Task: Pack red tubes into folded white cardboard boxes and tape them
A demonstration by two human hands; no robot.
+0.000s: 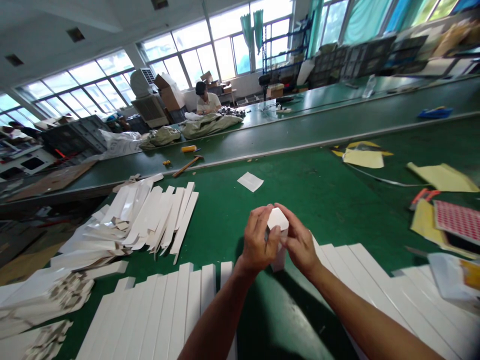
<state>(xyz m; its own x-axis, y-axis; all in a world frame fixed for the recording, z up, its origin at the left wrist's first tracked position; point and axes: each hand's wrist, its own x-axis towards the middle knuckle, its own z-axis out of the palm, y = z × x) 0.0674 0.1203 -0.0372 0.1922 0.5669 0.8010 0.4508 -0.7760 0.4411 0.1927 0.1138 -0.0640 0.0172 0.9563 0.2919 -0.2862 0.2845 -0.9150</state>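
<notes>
My left hand and my right hand together grip a narrow white carton, held upright above the green table with its top end toward the camera. Fingers of both hands press on the carton's top flap. Below my arms, a row of finished long white boxes lies side by side near the front edge, and more white boxes fan out to the right. A heap of flat white carton blanks lies to the left.
A small white paper lies beyond my hands. Yellow sheets, a red dotted sticker sheet and a hammer are farther off. A person sits at the far bench near grey bags.
</notes>
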